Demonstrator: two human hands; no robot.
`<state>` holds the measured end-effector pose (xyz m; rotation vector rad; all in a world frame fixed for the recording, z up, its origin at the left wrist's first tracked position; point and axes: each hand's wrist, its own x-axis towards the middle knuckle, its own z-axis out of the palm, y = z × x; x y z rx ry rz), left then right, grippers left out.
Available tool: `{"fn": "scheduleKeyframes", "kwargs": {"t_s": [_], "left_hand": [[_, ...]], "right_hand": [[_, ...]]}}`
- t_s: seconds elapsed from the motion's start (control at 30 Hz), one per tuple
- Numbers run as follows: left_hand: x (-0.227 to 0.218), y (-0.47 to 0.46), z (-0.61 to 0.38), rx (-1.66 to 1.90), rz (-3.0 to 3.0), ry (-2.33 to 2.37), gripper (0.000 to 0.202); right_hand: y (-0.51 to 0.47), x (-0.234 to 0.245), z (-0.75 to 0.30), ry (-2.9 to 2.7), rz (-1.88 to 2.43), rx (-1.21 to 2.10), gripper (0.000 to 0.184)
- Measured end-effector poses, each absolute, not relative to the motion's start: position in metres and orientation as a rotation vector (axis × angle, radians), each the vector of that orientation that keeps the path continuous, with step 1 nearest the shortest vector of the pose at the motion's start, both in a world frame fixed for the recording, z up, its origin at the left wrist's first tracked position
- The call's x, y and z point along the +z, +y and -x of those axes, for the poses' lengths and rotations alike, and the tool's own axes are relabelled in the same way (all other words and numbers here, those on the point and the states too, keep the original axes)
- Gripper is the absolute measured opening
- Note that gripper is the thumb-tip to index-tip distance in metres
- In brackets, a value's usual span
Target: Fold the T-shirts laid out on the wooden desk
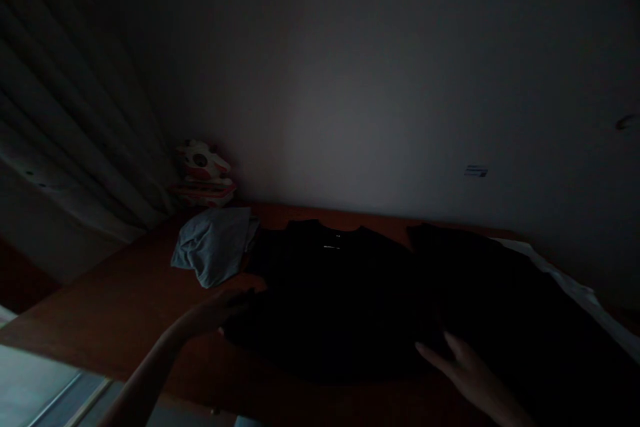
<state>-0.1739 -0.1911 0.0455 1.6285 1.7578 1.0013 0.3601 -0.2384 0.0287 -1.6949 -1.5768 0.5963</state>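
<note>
A black T-shirt (330, 307) lies spread on the brown table, its neckline toward the wall and a small pale print inside the collar. My left hand (215, 313) grips its near left edge, with the fingertips lost against the dark cloth. At the near right edge, my right hand (463, 367) has hold of the shirt, thumb pointing left across it. The dark picture hides some of that hand's fingers. A grey folded cloth (213, 247) rests beyond my left hand. More black fabric (505, 307) spreads to the right of the shirt.
The brown tabletop (115, 307) runs along a grey wall (360, 93). A white and red toy-like object (203, 170) stands in the far left corner beside a pale curtain (65, 113). White cloth (565, 277) shows behind the black fabric on the right.
</note>
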Motion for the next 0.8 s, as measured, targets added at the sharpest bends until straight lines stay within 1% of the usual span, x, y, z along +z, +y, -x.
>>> {"fn": "scheduleKeyframes", "kwargs": {"t_s": [0.1,0.17,0.27,0.33,0.43,0.47,0.57,0.6,0.67,0.73,0.8], "left_hand": [[0.071,-0.172,0.169,1.172,-1.503,1.695,0.05],[0.089,-0.17,0.16,1.485,-1.419,1.652,0.053],[0.108,-0.182,0.153,1.769,-1.337,1.39,0.044],[0.111,-0.193,0.159,1.793,-1.269,1.319,0.036],[0.104,-0.207,0.177,1.627,-1.273,1.4,0.031],[0.1,-0.21,0.183,1.537,-1.314,1.442,0.03],[0.089,-0.218,0.192,1.163,-1.504,1.528,0.03],[0.087,-0.22,0.192,1.005,-1.577,1.534,0.032],[0.083,-0.221,0.187,0.747,-1.715,1.536,0.035],[0.078,-0.217,0.18,0.639,-1.819,1.601,0.038],[0.072,-0.206,0.172,0.68,-1.885,1.74,0.038]], "right_hand": [[-0.216,0.052,-0.363,-1.449,1.654,0.648,0.049],[-0.21,0.069,-0.366,-1.284,1.65,0.558,0.049],[-0.215,0.087,-0.378,-1.102,1.685,0.465,0.047],[-0.226,0.09,-0.391,-1.063,1.748,0.489,0.044],[-0.244,0.083,-0.408,-1.204,1.764,0.6,0.032],[-0.25,0.078,-0.411,-1.306,1.724,0.637,0.034],[-0.266,0.056,-0.415,-1.641,1.587,0.682,0.053],[-0.27,0.048,-0.416,-1.734,1.574,0.664,0.056],[-0.277,0.035,-0.419,-1.877,1.585,0.601,0.056],[-0.281,0.03,-0.424,-1.974,1.587,0.571,0.055],[-0.281,0.034,-0.427,-2.035,1.568,0.617,0.051]]}}
